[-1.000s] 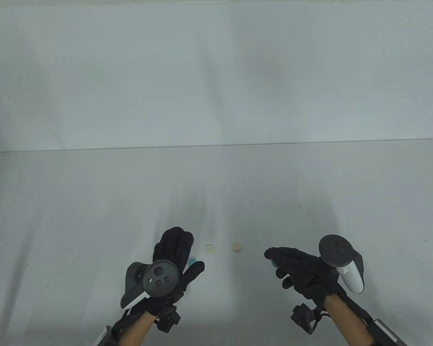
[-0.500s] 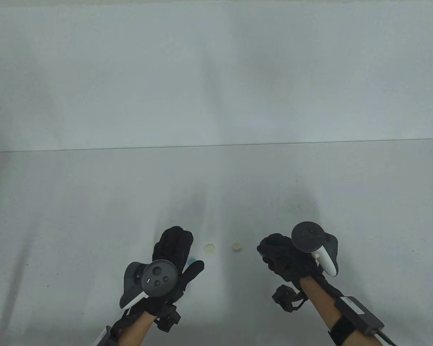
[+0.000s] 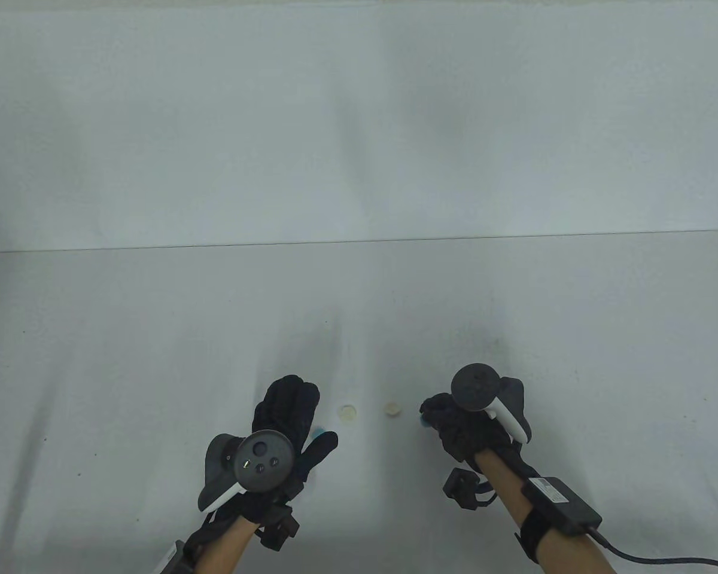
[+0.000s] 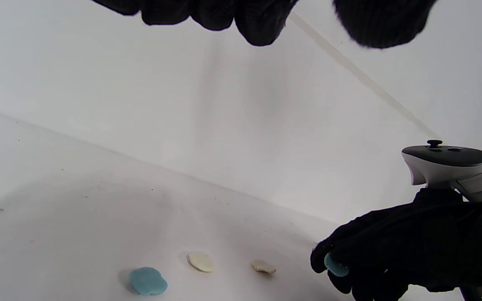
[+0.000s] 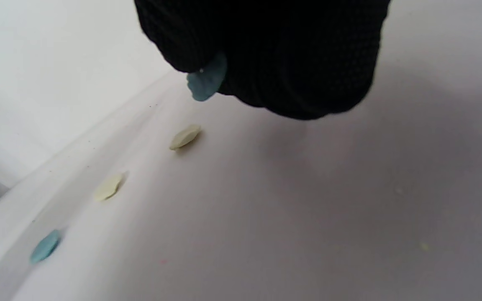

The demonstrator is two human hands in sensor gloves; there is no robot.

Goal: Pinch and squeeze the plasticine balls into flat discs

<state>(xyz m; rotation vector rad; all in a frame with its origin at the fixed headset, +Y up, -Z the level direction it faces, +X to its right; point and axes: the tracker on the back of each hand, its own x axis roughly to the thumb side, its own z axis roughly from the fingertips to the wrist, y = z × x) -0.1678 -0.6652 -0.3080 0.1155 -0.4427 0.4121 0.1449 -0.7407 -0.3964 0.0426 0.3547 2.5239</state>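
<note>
White matte table (image 3: 155, 359) against a plain white wall (image 3: 359, 119); faint specks and smears mark the tabletop.

Left hand (image 3: 287, 418), in a black knit glove, hovers low over the table with fingers loosely extended, grasping nothing; a dark round tracker (image 3: 265, 460) sits on its back. Right hand (image 3: 461, 421), likewise gloved, is curled, and its fingertips (image 5: 191, 46) pinch a blue piece (image 5: 205, 79) just above the table, near the right end of the row. Only the thin, slightly scalloped edge of this piece protrudes, so it appears already flattened.

Three finished discs lie in a row between the hands: blue disc (image 4: 147, 281) nearest the left hand, partly hidden under its fingers in the table view; cream disc (image 3: 347, 412) in the middle; tan disc (image 3: 392, 409) nearest the right hand. All are small, thin, dull-surfaced, with uneven rims.

Handling, as judged: the plasticine is light, soft and slightly tacky, and keeps every dent. It is best held by opposite rim edges with light pressure; a flat-face grip would thin it further, and it may cling to the knit glove on release.
</note>
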